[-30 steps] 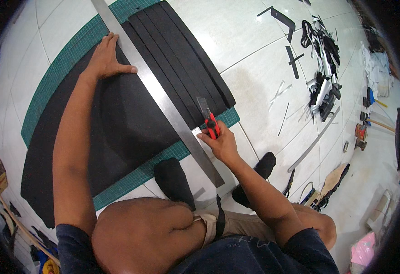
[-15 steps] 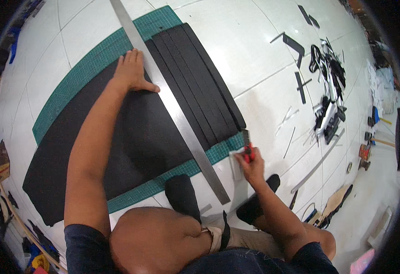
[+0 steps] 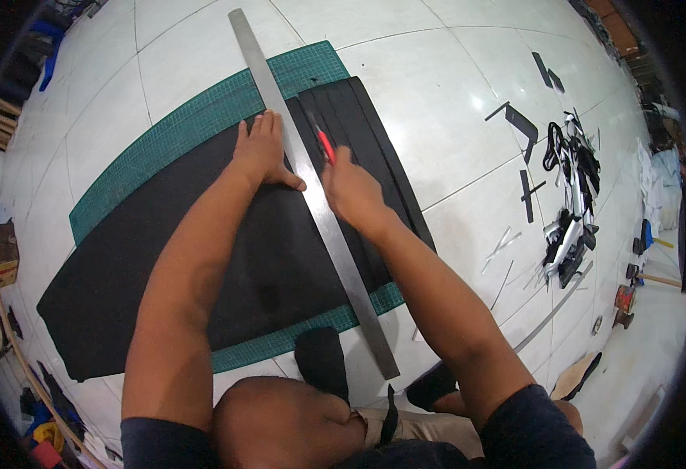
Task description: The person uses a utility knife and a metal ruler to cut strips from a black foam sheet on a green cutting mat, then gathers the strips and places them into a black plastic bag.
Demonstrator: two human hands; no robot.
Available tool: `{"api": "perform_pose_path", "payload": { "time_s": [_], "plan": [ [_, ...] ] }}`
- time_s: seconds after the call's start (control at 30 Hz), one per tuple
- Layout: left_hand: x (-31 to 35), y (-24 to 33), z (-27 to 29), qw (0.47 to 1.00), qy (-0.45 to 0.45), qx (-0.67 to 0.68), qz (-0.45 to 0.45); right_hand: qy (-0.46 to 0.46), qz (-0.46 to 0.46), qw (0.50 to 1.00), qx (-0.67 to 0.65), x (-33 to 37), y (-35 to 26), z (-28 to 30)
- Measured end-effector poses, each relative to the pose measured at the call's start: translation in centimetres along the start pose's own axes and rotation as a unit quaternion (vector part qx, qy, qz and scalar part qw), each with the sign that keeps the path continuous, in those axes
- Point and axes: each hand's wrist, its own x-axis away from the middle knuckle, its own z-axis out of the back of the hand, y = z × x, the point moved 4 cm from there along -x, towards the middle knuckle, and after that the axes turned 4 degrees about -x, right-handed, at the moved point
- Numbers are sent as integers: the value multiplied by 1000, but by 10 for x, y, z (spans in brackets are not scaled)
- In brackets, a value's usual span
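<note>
A long metal ruler [image 3: 331, 234] lies slantwise across a black sheet of material [image 3: 171, 234], which rests on a green cutting mat [image 3: 143, 166]. My left hand [image 3: 263, 152] lies flat on the sheet with its fingers stretched out, the thumb against the ruler's left edge. In my right hand [image 3: 355, 187] is a red utility knife [image 3: 326, 146], its blade pointing up and away over the black strips [image 3: 359, 117] to the right of the ruler. Part of the strips is hidden under my right forearm.
White tiled floor [image 3: 468, 187] surrounds the mat. A pile of black and silver scraps [image 3: 574, 195] lies to the right, with loose black offcuts [image 3: 523, 129] beside it. My black-socked foot [image 3: 319, 359] is near the ruler's lower end.
My right hand has carried the utility knife from the mat's near right corner up to the far end of the strips, beside the ruler. My left hand stays pressed by the ruler.
</note>
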Motion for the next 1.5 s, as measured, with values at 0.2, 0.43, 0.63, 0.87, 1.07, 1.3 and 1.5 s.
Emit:
{"api": "perform_pose_path", "payload": {
  "time_s": [0.2,0.43,0.63,0.87,1.07,1.3,1.5],
  "plan": [
    [-2,3,1,1000,-19,1,6,15,42,998,48,-62,-38,-14],
    [-1,-2,-1,1000,-13,2,5,-19,16,997,68,-70,-45,-19],
    [-1,0,-1,1000,0,3,2,-3,48,998,46,-76,-49,-16],
    [-7,7,3,1000,2,-10,-7,-43,-15,999,24,-68,-31,-14],
    [-6,5,0,999,5,-35,15,-113,-59,991,44,77,25,-19],
    [-2,-1,-8,999,43,-23,14,-204,-175,962,55,262,76,-8],
    [-9,5,-5,999,42,-15,4,-197,-127,963,134,301,92,5]
  ]
}}
